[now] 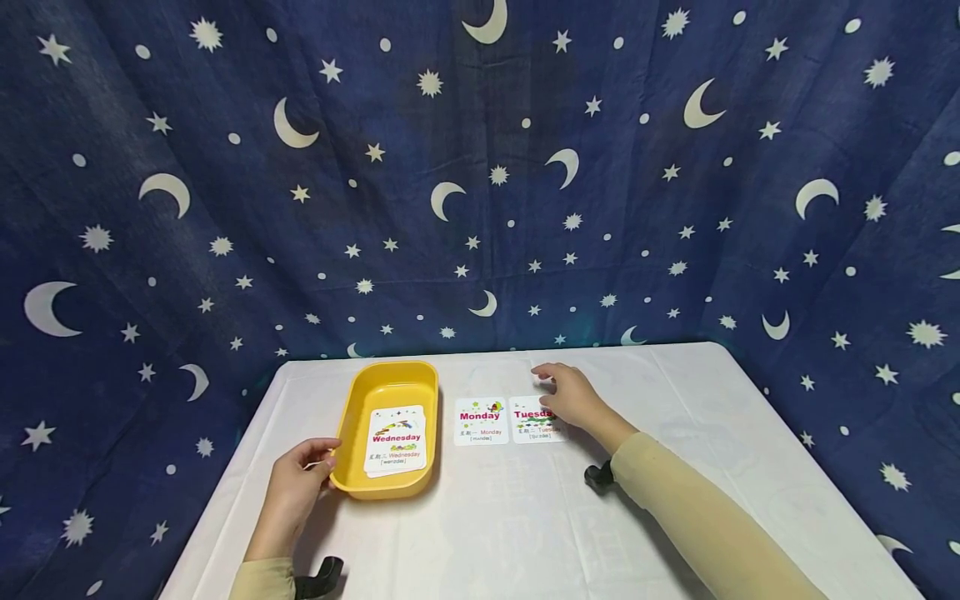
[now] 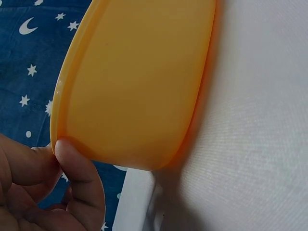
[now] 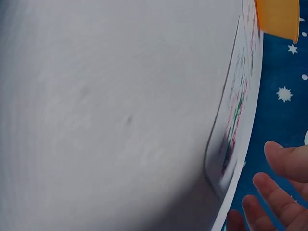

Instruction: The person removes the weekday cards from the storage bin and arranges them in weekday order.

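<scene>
A yellow plastic tray stands at the left of the white table. My left hand pinches its near left rim between thumb and fingers, as the left wrist view also shows at the tray wall. Inside the tray lies a small stack of cards, the "Wednesday" card on top. Right of the tray a "Monday" card and a "Tuesday" card lie side by side. My right hand is over the right part of the Tuesday card, fingers loosely bent, holding nothing.
A white cloth covers the table. Behind it hangs a dark blue curtain with moons and stars. Black wrist-camera mounts stick out beneath both forearms.
</scene>
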`<act>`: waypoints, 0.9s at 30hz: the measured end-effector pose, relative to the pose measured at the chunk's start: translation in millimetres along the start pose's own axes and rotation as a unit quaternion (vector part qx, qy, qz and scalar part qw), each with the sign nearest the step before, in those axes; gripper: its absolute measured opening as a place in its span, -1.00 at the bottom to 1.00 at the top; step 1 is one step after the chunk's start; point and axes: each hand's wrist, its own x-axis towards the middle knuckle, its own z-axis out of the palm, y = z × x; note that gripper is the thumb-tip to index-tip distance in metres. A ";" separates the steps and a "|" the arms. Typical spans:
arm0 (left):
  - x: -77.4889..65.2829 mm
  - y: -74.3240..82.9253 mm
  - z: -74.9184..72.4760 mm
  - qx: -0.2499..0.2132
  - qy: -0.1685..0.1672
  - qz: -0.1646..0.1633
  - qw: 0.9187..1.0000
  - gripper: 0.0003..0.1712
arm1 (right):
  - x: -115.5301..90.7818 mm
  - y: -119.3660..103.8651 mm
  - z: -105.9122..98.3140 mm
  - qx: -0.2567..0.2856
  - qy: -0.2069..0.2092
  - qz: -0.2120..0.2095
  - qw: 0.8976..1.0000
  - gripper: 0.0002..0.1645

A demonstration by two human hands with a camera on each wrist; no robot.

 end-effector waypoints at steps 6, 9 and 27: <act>0.3 -1.4 0.4 0.000 -0.002 -0.002 1.000 -0.63 | -2.7 -12.2 2.7 0.022 -0.008 -0.001 1.000 -0.20; 0.1 -1.8 0.6 0.001 -0.002 -0.003 1.000 -0.63 | -4.7 -18.5 5.9 0.024 -0.013 -0.004 1.000 -0.13; -1.5 0.8 0.7 0.001 0.001 -0.007 1.000 -0.63 | -9.8 -48.1 19.0 -0.045 0.007 -0.063 0.997 0.03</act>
